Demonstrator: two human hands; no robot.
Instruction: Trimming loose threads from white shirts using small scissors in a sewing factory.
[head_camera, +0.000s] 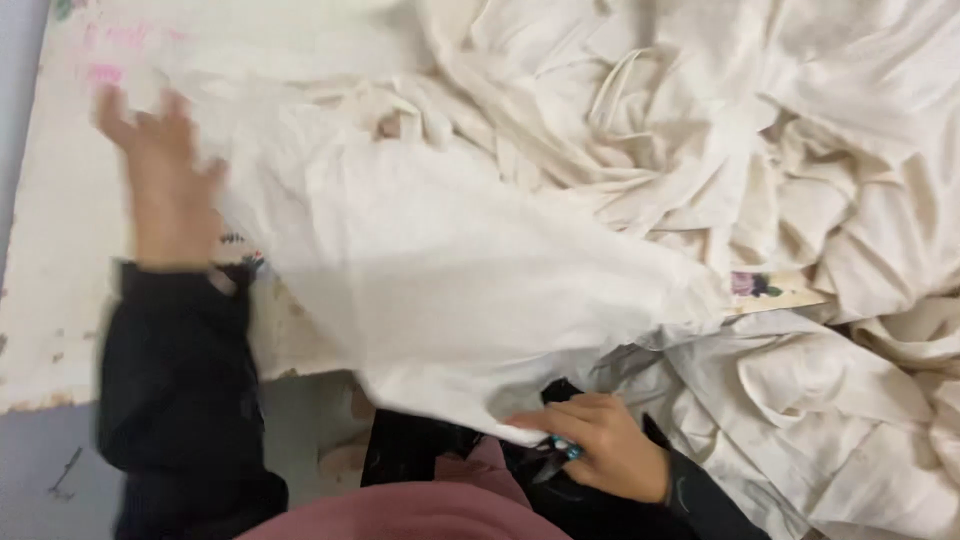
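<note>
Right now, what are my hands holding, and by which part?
The right hand grips the white cloth at its near bottom edge. The left hand is blurred, open against the cloth's far side; no clear grip.

Worn cream worktable (60, 300) with chipped edge, grey floor (40, 470) beneath.

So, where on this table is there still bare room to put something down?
Bare tabletop lies along the near-left edge, beside the left hand. The centre is under the white cloth gripped by the right hand. The right side is crowded with piled cream fabric.
</note>
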